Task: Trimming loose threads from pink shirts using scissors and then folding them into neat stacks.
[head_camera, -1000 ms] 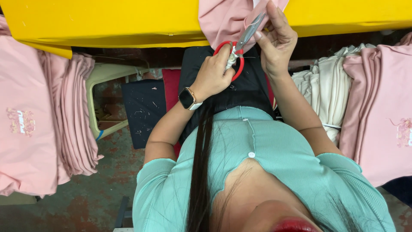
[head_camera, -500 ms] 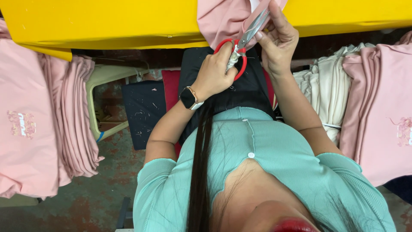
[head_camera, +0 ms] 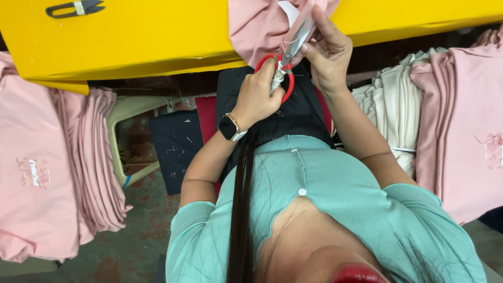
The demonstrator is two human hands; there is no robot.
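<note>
My left hand (head_camera: 258, 97), with a watch on its wrist, grips red-handled scissors (head_camera: 285, 60) whose blades point up at a pink garment (head_camera: 257, 26). The garment hangs over the front edge of a yellow table (head_camera: 157, 36). To the right of the blades, my right hand (head_camera: 329, 55) pinches the garment's edge, its fingers touching the scissor tips. A thin loose thread runs by the blades. Both hands work close together above my lap.
Black thread snips (head_camera: 73, 9) lie on the table's far left. Folded pink garments are stacked at left (head_camera: 47, 173) and right (head_camera: 466, 131), beside a cream stack (head_camera: 393, 110). A beige plastic stool (head_camera: 131, 110) stands under the table.
Both hands stay at the garment's edge with the scissors. The view has tipped up slightly, so more of the table top and the snips now show.
</note>
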